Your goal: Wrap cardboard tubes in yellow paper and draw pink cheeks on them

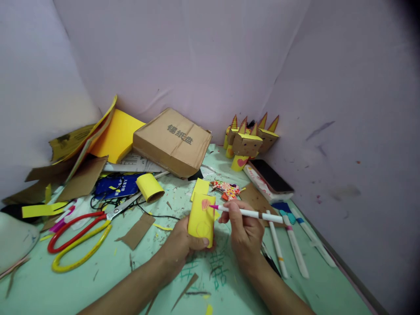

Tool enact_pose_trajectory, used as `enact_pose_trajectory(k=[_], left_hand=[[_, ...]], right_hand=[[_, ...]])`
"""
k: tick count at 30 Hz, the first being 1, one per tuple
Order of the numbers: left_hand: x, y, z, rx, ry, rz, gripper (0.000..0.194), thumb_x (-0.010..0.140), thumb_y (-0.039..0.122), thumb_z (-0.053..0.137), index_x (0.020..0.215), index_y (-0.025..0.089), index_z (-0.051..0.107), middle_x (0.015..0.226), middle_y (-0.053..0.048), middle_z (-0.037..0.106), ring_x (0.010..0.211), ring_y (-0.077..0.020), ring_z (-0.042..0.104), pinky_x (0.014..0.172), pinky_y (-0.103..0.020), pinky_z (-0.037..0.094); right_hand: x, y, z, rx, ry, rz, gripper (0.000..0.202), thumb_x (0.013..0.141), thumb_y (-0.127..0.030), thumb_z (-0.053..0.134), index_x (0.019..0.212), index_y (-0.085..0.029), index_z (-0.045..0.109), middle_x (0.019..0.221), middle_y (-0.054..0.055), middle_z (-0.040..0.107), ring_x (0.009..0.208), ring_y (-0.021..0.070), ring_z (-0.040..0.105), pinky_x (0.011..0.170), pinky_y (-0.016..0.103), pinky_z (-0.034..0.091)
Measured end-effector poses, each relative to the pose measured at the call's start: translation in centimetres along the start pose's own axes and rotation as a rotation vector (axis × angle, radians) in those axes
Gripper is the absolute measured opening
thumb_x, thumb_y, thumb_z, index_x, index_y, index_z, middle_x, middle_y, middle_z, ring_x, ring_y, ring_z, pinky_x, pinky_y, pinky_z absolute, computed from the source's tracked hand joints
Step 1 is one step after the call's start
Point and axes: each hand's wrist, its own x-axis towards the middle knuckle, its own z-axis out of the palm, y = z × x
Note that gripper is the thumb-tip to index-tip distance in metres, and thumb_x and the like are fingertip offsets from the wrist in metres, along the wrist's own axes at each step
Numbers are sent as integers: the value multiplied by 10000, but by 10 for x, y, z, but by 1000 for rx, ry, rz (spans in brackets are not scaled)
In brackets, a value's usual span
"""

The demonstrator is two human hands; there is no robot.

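My left hand (183,240) grips a yellow paper-covered roll (199,218) from its left side and bottom, thumb across the lower front. A pink-red heart shape shows near the roll's top, with a faint circle outline lower down. My right hand (244,225) holds a white marker (254,213) lying nearly level, its magenta tip at the right edge of the heart. Just behind the roll lie a yellow paper piece (200,188) and a flower-patterned scrap (226,190).
Scissors (113,213) with red and yellow handles lie left, near another yellow roll (149,187). A cardboard box (172,142) stands behind. Cardboard figures (247,144) and a phone (271,176) are back right. Several markers (296,247) lie at right.
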Motion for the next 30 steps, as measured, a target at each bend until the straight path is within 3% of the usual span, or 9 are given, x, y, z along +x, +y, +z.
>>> enact_pose_trajectory(k=[6, 17, 25, 30], left_hand=[[-1, 1, 0, -6, -14, -5, 614, 494, 107, 708, 1097, 127, 593, 790, -51, 653, 690, -179, 569, 621, -287, 483], [0, 1, 0, -2, -26, -9, 580, 502, 112, 717, 1071, 131, 605, 901, -91, 681, 829, -247, 610, 704, -337, 494], [-3, 3, 2, 10, -7, 5, 642, 479, 132, 758, 1101, 133, 601, 805, -56, 675, 691, -183, 588, 601, -272, 469], [-3, 3, 3, 14, -2, 17, 576, 485, 138, 764, 1043, 120, 624, 720, -37, 663, 649, -165, 577, 585, -253, 461]], right_hand=[[0, -1, -1, 0, -18, -3, 225, 894, -316, 473, 774, -179, 607, 592, -8, 586, 529, 143, 553, 519, 269, 430], [-5, 1, 2, -70, -96, -26, 200, 888, -311, 497, 783, -198, 624, 631, 1, 599, 596, 159, 572, 552, 281, 443], [-1, 4, 1, -48, -31, 35, 241, 889, -342, 489, 785, -177, 631, 662, 30, 647, 610, 171, 606, 550, 286, 459], [-1, 2, 1, -42, -38, 32, 223, 886, -337, 494, 792, -180, 620, 682, 31, 652, 612, 168, 605, 544, 282, 454]])
